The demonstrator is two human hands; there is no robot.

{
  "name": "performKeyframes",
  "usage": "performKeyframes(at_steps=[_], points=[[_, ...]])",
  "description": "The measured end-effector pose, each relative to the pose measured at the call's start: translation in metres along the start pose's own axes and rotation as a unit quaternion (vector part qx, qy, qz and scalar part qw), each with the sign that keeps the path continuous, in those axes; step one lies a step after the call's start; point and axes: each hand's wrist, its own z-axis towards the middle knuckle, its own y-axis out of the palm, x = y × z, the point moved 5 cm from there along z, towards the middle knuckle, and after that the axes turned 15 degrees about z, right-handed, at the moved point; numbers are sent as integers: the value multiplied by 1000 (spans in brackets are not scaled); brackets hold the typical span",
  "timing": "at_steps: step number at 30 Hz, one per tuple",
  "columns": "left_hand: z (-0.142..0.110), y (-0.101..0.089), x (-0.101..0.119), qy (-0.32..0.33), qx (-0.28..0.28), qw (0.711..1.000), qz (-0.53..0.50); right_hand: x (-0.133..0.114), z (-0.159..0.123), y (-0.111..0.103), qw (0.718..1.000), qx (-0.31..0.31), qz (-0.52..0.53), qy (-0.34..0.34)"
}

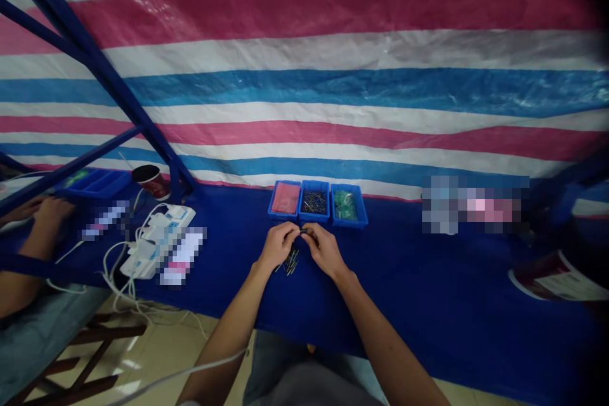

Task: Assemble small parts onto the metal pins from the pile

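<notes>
My left hand and my right hand meet over the blue table, fingertips pinched together. Between them is a small dark, thin piece, too small to name, and both hands seem to grip it. Just below my left fingers lies a loose pile of thin dark pins. Beyond the hands stand three small blue bins in a row. The left bin holds pink sheets, the middle one many dark metal pins, the right one green pieces in clear plastic.
A white power strip with tangled cables lies left, near a dark red cup. Another person's hand works at far left by a blue tray. A blue metal frame slants there. A red-and-white tub stands right.
</notes>
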Motion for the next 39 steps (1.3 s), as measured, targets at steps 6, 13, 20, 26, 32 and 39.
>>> performKeyframes(at_steps=[6,13,20,26,32,39], points=[[-1,4,-2,-10,-16,1000,-1,-2,0,0,1000,-11,-12,-12],[0,3,-2,-14,-15,1000,7,-3,-1,0,1000,-12,-29,-5],[1,3,-2,-5,-14,999,31,-4,-1,-1,999,-19,-39,-2],[2,4,-3,-9,-7,999,32,-3,-1,1,999,-24,-30,-4],[3,2,0,-8,-11,1000,25,-2,1,-4,1000,15,17,-6],[3,0,1,0,1,1000,9,1,1,-3,998,36,45,-8]])
